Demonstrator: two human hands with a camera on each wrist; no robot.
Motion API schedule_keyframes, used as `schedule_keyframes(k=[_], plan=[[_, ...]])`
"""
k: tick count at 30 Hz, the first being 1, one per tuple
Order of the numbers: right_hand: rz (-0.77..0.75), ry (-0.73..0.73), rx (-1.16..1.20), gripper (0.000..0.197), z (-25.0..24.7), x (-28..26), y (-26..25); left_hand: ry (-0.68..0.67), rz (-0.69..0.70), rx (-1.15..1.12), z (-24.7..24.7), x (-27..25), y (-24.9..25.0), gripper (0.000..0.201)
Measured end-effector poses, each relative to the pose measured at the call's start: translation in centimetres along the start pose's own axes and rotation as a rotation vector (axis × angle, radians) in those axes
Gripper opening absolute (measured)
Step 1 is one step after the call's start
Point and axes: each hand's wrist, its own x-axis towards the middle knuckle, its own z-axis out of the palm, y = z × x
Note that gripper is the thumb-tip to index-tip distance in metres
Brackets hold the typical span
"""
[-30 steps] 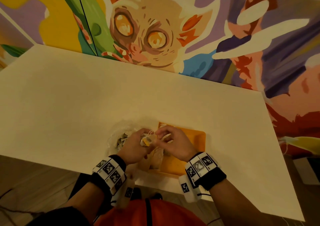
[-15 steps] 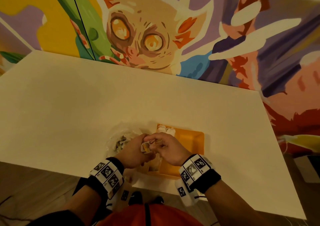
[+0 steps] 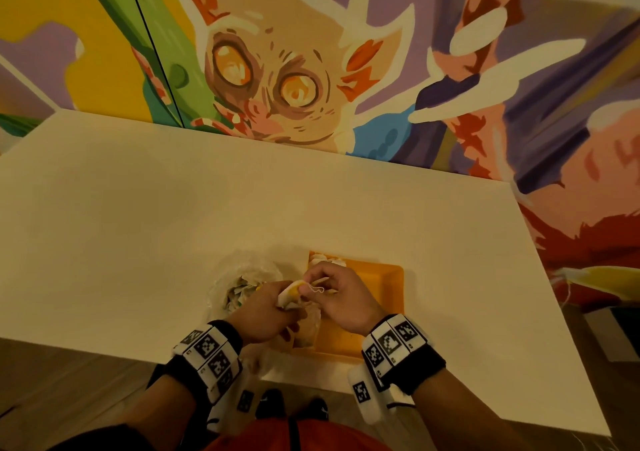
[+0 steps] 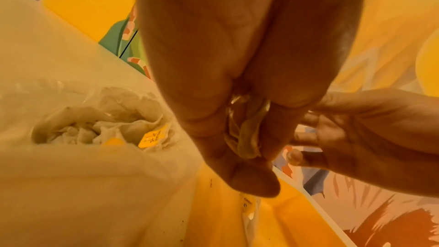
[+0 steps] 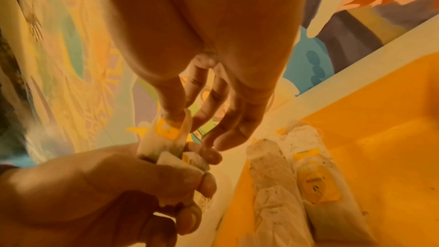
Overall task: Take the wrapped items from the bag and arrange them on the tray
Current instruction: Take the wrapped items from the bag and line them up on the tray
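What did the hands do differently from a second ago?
Not much. The left hand and right hand slid slightly left, toward the bag, uncovering the wrapped items at the tray's far corner. Both hands still hold the same wrapped item between them; nothing was let go. Bag and tray stayed put on the table.

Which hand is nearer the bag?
Left. The left hand is at the bag's right edge, partly over it; the right hand is farther right, over the tray.
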Motion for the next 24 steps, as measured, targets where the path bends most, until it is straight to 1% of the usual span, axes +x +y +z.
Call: schedule_keyframes(k=[4, 7, 9, 11, 13, 15, 19, 22, 24], plan=[[-0.065, 0.072, 0.102, 0.008, -0.8, -0.3, -0.9, 0.043, -0.047, -0.151, 0.2, 0.2, -0.4, 0.009], [-0.099, 0.133, 0.152, 0.006, -1.5, -0.3, -1.7, 0.091, -0.092, -0.284, 0.2, 0.3, -0.1, 0.015], [-0.09, 0.163, 0.161, 0.007, -1.9, -0.2, -1.6, 0.124, -0.114, -0.388, 0.3, 0.2, 0.5, 0.017], [-0.061, 0.162, 0.121, 0.006, -2.3, 0.0, -1.1, 0.146, -0.113, -0.477, 0.2, 0.2, 1.0, 0.02], [-0.029, 0.145, 0.051, 0.005, -2.6, 0.1, -0.4, 0.139, -0.089, -0.505, 0.2, 0.3, 1.6, 0.022], [-0.016, 0.12, -0.009, 0.01, -2.7, 0.0, 0.2, 0.133, -0.07, -0.447, 0.1, 0.4, 2.0, 0.021], [0.003, 0.115, -0.029, 0.015, -2.5, -0.1, 1.1, 0.168, -0.019, -0.193, 0.3, 1.0, 2.4, 0.01], [0.029, 0.14, 0.007, 0.011, -2.4, -0.2, 1.8, 0.197, 0.024, -0.113, 0.9, 1.4, 2.4, 0.012], [0.055, 0.132, 0.03, 0.014, -2.4, -0.3, 2.4, 0.203, 0.025, -0.105, 1.0, 1.5, 2.4, 0.011]])
